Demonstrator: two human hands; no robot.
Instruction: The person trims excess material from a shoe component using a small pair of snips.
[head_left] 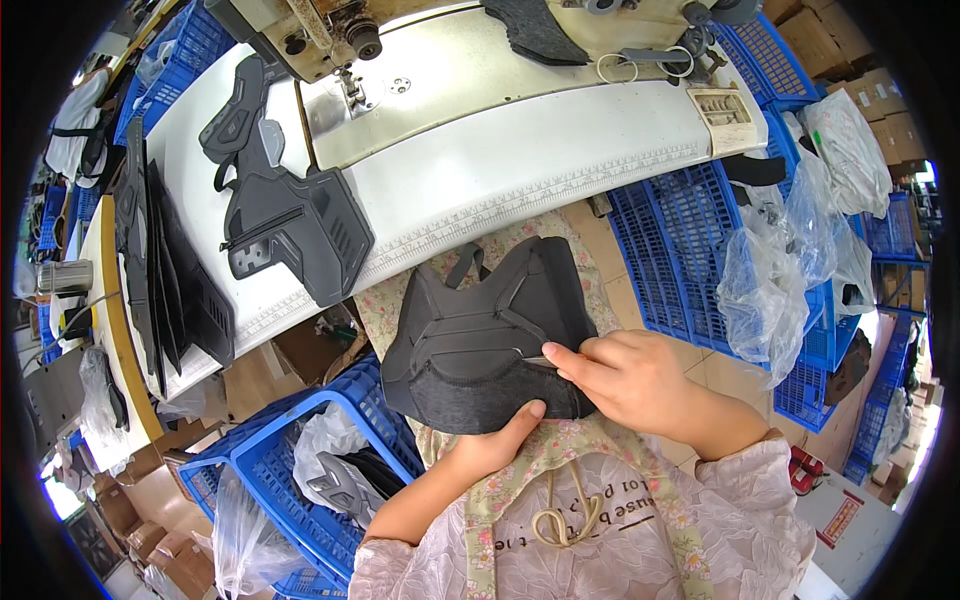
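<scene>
A black moulded, padded panel [470,330] with a loop strap at its top rests over my lap, in front of the sewing machine table. My left hand [500,440] grips its lower edge, thumb on top and fingers hidden beneath. Over the panel's right side, my right hand [625,380] is closed in a pinch on a thin, pale, pointed tool [540,361]. The tool's tip lies against the seam above the fuzzy black lower band [480,395]. Most of the tool is hidden by my fingers, so its kind cannot be made out.
Ahead stands a sewing machine [350,90] on a white table [520,150] with a ruler edge. Another black moulded piece [300,230] lies on it, and several hang over its left edge. Scissors [650,58] rest at the back. Blue crates [670,250] flank me.
</scene>
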